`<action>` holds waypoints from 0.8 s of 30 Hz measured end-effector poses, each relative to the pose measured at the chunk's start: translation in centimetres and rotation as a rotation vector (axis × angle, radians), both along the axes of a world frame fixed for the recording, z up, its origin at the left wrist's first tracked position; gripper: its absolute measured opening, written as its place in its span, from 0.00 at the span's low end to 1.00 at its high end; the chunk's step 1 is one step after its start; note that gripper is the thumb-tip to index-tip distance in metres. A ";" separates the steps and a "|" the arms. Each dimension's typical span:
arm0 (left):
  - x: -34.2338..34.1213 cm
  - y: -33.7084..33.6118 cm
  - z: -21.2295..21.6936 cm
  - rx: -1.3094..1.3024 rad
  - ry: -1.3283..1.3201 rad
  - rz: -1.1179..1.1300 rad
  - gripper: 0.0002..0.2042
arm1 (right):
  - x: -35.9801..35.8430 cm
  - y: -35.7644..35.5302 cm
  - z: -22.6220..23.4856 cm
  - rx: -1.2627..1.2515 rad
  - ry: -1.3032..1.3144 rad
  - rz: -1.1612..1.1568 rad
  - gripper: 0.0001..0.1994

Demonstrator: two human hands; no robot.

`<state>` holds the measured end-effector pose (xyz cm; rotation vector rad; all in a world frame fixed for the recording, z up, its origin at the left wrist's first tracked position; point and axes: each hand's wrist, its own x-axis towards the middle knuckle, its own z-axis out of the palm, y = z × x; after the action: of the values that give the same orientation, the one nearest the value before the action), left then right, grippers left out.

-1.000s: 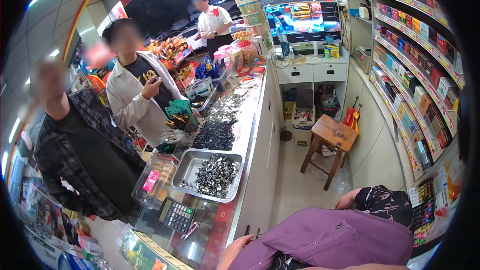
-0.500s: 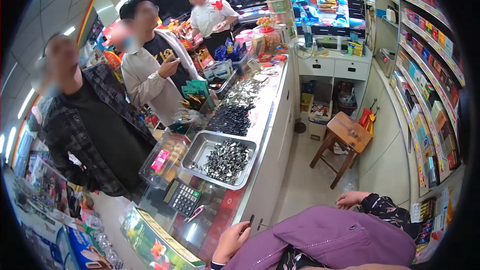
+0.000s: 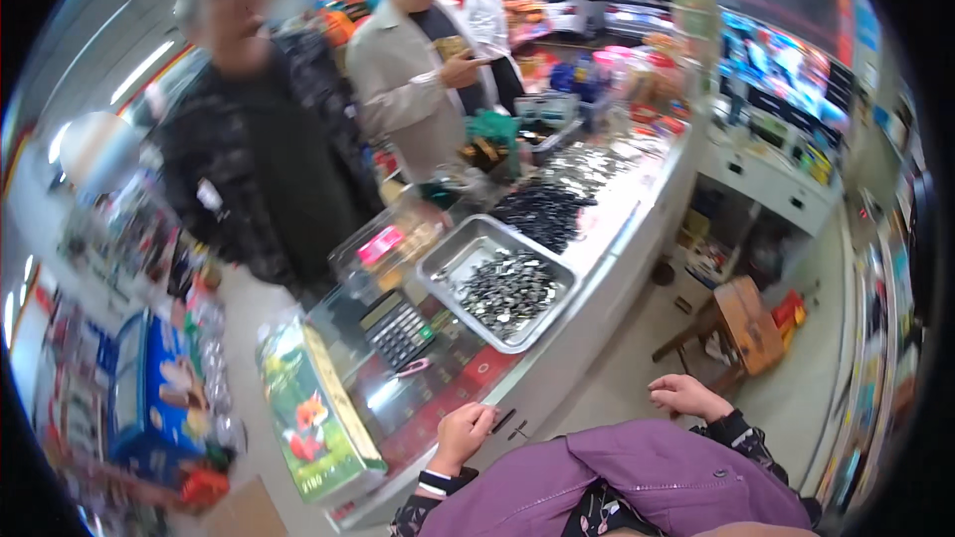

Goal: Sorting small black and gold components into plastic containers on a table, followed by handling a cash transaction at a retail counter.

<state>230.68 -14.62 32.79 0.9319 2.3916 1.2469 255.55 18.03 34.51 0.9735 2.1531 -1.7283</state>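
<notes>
Beside the front of the glass counter (image 3: pixel 348 514) is my left hand (image 3: pixel 464 438), its fingers curled; their inner side is hidden. A small dark bar (image 3: pixel 504 422) lies against its fingertips, and I cannot tell whether it is held or fixed to the counter. My right hand (image 3: pixel 686 396) hovers over the aisle floor with its fingers loosely bent and nothing visible in them. On the counter, a metal tray (image 3: pixel 433 278) contains many small shiny dark pieces (image 3: pixel 507 290). Behind it lie a heap of black pieces (image 3: pixel 545 214) and a spread of silvery pieces (image 3: pixel 602 171).
A calculator (image 3: pixel 398 328), pink-handled scissors (image 3: pixel 410 368) and a green box (image 3: pixel 313 418) occupy the counter's near end. Across it stand a person in a dark jacket (image 3: pixel 269 139) and one in a light jacket (image 3: pixel 398 89). A wooden stool (image 3: pixel 748 323) is in the aisle; shelves line the right.
The view has swung, shifting the counter and tray rightward in the picture. Both my hands appear slightly higher. The person in the light jacket has turned the head to the right.
</notes>
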 end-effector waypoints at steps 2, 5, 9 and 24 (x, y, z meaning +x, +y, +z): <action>-0.7 -0.3 -0.9 0.004 0.131 -0.097 0.14 | -1.9 0.8 -0.1 0.030 -0.001 0.063 0.16; -0.3 -0.3 -0.6 0.182 -0.125 0.031 0.15 | -3.6 2.6 -1.6 -0.025 0.167 0.076 0.16; 0.0 -0.8 -0.9 0.280 -0.202 0.146 0.14 | -6.3 1.7 0.1 0.036 0.132 0.226 0.15; 0.1 -1.5 -0.9 0.406 0.213 0.053 0.09 | -11.6 -5.6 2.4 0.105 0.076 0.451 0.15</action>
<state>230.80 -16.17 31.87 1.1715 2.3741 1.7798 243.94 12.43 36.86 0.3983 2.3030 -1.4659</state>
